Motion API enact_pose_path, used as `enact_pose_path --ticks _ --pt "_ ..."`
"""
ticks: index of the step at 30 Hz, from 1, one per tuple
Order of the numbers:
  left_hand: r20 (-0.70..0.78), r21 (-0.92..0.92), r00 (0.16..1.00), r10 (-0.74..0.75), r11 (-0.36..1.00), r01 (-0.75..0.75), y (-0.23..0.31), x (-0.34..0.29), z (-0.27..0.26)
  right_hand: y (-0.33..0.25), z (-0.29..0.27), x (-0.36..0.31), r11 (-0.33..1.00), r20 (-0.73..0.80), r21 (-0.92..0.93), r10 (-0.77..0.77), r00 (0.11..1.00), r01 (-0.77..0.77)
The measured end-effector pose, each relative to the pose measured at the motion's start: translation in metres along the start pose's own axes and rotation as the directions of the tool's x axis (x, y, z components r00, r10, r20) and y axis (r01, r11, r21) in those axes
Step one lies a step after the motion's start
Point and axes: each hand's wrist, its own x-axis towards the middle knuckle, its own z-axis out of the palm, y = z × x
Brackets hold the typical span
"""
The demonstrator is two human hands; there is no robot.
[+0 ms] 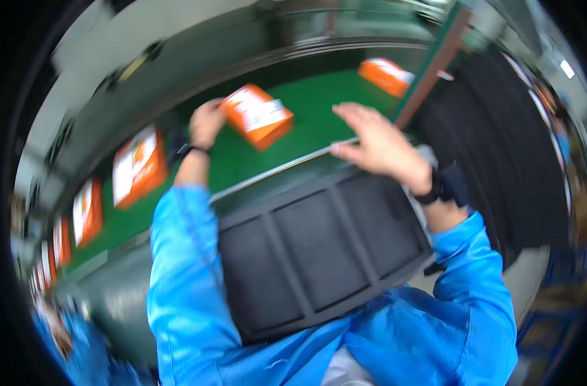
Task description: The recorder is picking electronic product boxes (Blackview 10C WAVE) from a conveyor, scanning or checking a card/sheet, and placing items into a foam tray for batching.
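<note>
An orange and white carton (258, 116) sits at an angle over the green conveyor belt (319, 96). My left hand (207, 122) has its fingers curled at the carton's upper left corner and grips it there. To the right of the carton, apart from it, my right hand (380, 141) is raised over the belt's near edge, fingers stretched out and thumb spread, holding nothing. Motion blurs the carton and hands somewhat. Between my forearms lies a black tray (319, 238) with raised dividers.
Left along the belt stand more orange and white cartons, the nearest a large carton (139, 167). Another carton (387, 76) lies at the right, beside a green and brown post (435, 64). Black sheeting (499, 148) hangs at right. A person in a blue sleeve (91, 347) is at lower left.
</note>
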Motion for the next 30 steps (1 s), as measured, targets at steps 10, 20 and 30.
enact_pose_path --ticks 10,20,30 --pt "-0.15 -0.425 0.806 0.572 0.699 -0.575 0.218 -0.057 -0.041 -0.082 -0.06 -0.225 0.755 -0.154 0.224 0.652 0.742 -0.616" --pt "-0.14 -0.321 0.251 0.958 0.196 -0.926 0.348 -0.174 -0.135 -0.161 -0.205 -0.643 0.672 -0.793 0.561 0.271 -0.545 -0.483" --pt "0.046 -0.545 0.474 0.879 0.42 -0.726 0.36 -0.215 -0.047 -0.166 0.018 -0.811 -0.34 -0.672 0.685 0.049 -0.739 -0.645"
